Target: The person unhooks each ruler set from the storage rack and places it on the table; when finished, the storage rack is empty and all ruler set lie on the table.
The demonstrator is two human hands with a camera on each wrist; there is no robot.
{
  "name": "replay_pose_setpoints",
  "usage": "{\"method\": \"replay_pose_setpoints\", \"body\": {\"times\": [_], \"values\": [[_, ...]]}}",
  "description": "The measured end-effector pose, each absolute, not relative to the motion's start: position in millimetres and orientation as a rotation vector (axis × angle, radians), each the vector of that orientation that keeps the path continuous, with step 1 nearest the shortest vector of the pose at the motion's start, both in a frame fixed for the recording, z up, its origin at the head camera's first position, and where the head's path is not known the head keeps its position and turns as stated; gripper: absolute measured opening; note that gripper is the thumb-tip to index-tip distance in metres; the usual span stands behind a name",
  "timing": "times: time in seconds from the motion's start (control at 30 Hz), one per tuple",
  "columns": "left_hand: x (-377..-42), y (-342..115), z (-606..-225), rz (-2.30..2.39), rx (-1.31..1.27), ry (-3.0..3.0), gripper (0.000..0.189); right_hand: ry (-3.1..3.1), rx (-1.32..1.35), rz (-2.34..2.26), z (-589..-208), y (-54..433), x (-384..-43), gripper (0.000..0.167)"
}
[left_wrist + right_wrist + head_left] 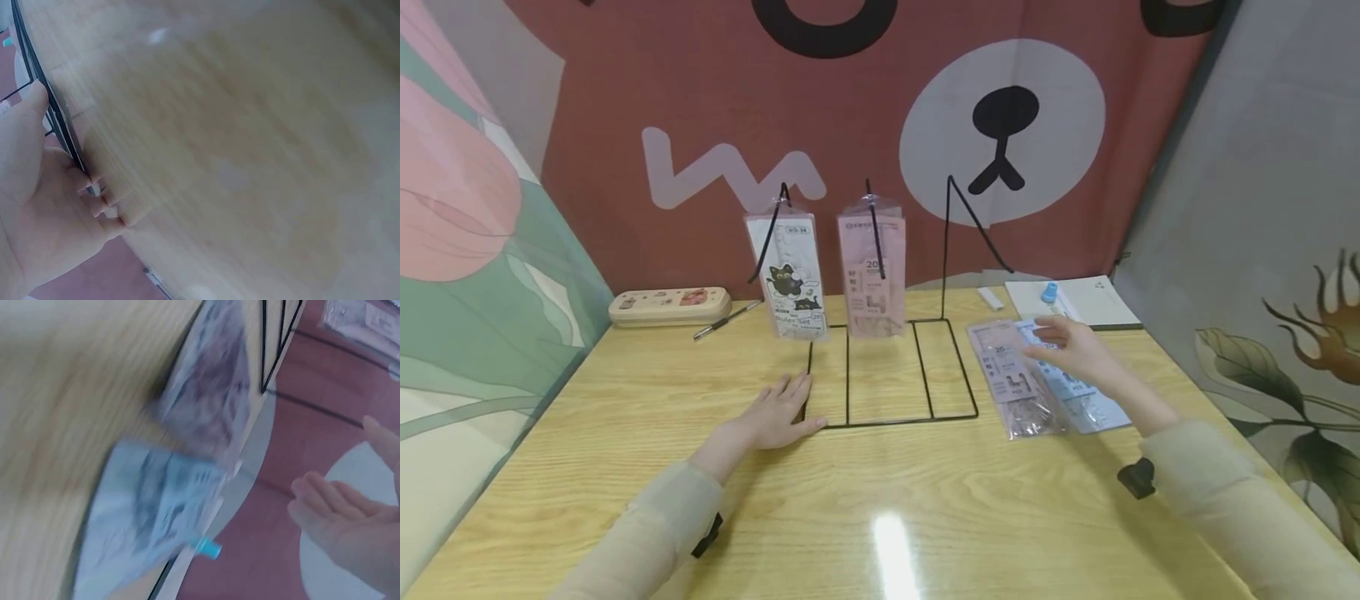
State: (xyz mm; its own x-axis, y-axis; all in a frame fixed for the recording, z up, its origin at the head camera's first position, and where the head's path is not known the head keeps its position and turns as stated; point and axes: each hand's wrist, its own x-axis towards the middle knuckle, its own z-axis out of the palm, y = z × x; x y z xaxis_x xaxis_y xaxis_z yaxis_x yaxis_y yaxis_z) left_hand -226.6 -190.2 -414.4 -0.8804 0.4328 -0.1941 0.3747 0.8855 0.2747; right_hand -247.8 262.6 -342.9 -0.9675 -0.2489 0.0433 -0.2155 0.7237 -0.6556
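Observation:
A black wire rack [887, 423] with upright hooks stands on the table. From its left hook hangs a white ruler set packet [792, 275], and a pink packet [872, 271] hangs from the middle hook. The right hook carries nothing. My left hand [778, 414] rests flat at the rack's front left corner, fingers stretched out. Above the packets on the right, my right hand [1078, 350] hovers with loose fingers and holds nothing. Beneath it lie a mauve packet [1009, 375] and a light blue packet [1078, 387], side by side; the hand hides part of the blue one.
At the back left a cream pencil case [670, 307] lies near a black pen [726, 320]. A white pad [1101, 302], a blue-capped item [1049, 292] and a small white block [990, 298] are at the back right. A printed cloth [737, 108] hangs behind the table.

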Motion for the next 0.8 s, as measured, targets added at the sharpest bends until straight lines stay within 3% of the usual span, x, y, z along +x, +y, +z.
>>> {"method": "replay_pose_setpoints", "body": {"times": [0.43,0.8], "values": [[-225,-188,-409,0.323,0.606,2.797,0.082,2.628,-0.622,-1.439,-354,172,-285,0.064],[-225,-188,-409,0.313,0.587,2.798,0.083,2.531,-0.612,-1.636,-345,117,-308,0.053]]}}
